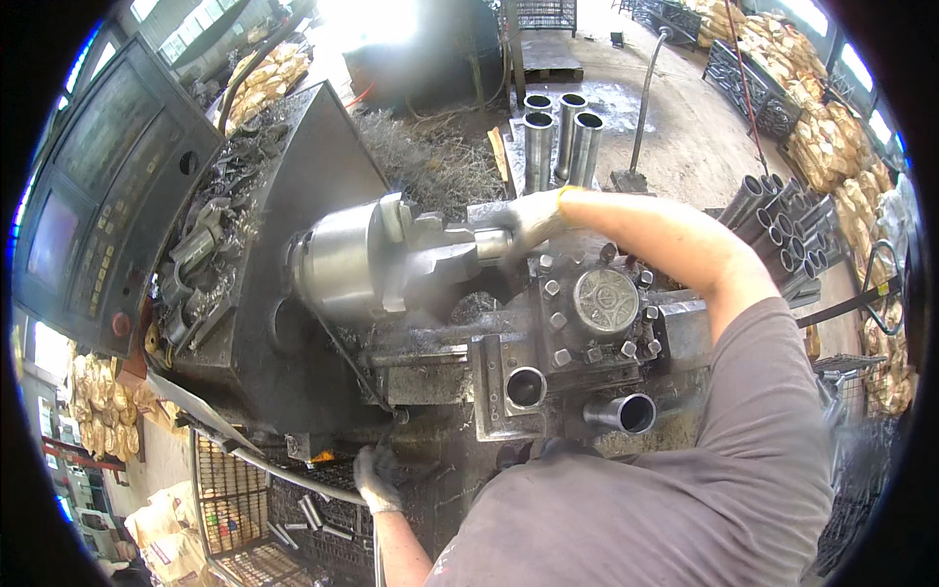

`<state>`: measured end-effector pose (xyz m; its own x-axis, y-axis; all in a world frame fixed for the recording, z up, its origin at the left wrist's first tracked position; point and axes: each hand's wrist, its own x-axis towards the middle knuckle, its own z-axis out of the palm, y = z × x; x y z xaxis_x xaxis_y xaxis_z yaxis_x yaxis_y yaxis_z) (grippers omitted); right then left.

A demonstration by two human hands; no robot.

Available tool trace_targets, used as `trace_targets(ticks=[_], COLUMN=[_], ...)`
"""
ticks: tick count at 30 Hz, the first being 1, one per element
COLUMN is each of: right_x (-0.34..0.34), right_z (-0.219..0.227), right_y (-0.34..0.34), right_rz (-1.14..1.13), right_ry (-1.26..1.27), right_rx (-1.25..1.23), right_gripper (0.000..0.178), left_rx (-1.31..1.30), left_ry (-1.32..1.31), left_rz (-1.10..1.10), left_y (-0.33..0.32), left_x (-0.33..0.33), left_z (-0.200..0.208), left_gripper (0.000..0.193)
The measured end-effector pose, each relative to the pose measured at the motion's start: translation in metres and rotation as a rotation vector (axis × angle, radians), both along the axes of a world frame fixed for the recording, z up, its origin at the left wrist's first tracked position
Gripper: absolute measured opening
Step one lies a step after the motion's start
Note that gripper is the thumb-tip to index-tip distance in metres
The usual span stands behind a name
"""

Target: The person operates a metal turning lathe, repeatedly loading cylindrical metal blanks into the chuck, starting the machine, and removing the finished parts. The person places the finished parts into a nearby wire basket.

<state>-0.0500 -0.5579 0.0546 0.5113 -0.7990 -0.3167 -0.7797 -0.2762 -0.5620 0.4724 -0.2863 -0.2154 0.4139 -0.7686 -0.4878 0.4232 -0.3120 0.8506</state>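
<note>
The right hand (538, 219) is at the outer end of the metal cylinder (492, 244) by the lathe chuck (342, 260), the left hand (378, 478) beside a curved rail (311, 484); whether either grip is closed, I cannot tell.

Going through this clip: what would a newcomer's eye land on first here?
Probably the big shiny chuck left of centre, with the gloved right hand at the short metal cylinder on its right. Next, the round-capped, bolt-ringed tool post right of centre, and four metal tubes standing upright beyond it.
</note>
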Motion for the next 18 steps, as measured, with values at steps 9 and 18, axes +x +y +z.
trace_targets(ticks=[9,18], right_x=[0.035,0.026], right_z=[-0.005,-0.04], right_y=[-0.011,-0.013], right_rz=[-0.246,-0.298], right_ry=[0.078,0.032], right_rx=[0.259,0.109], right_gripper=[0.045,0.045], left_rx=[-0.054,0.001], left_ry=[0.156,0.346], left_rz=[0.441,0.139], left_y=[-0.022,-0.031], left_x=[0.053,0.109], left_z=[0.06,0.044], left_gripper=[0.05,0.042])
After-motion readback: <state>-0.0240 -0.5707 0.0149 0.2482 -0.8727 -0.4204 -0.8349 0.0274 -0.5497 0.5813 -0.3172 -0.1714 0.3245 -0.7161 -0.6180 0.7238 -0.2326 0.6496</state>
